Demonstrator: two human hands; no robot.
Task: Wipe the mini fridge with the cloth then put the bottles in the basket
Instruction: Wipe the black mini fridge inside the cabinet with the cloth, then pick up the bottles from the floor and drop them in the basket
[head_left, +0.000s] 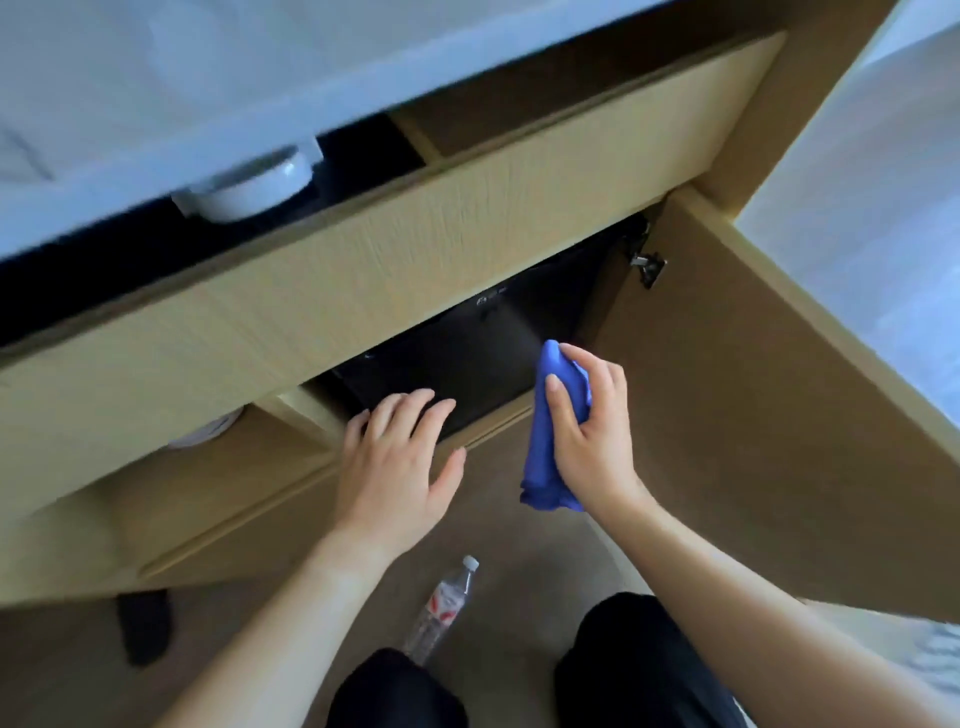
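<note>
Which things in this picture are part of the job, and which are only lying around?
Part of the job:
blue cloth, held in the right hand
black mini fridge, left hand open at its front
water bottle on the floor

Only lying around:
white round object above
dark object on the floor

Black mini fridge (467, 358) in cabinet; bunched blue cloth (550, 441); clear bottle (441, 613) on floor.

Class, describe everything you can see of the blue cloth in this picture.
The cloth is bright blue, soft-looking fabric, bunched into a long, roughly upright roll. The right hand grips its middle, fingers wrapped across it. Its top pokes above the hand in front of the dark fridge; its crumpled lower end hangs free below the wrist. Nothing else visibly touches it.
</note>
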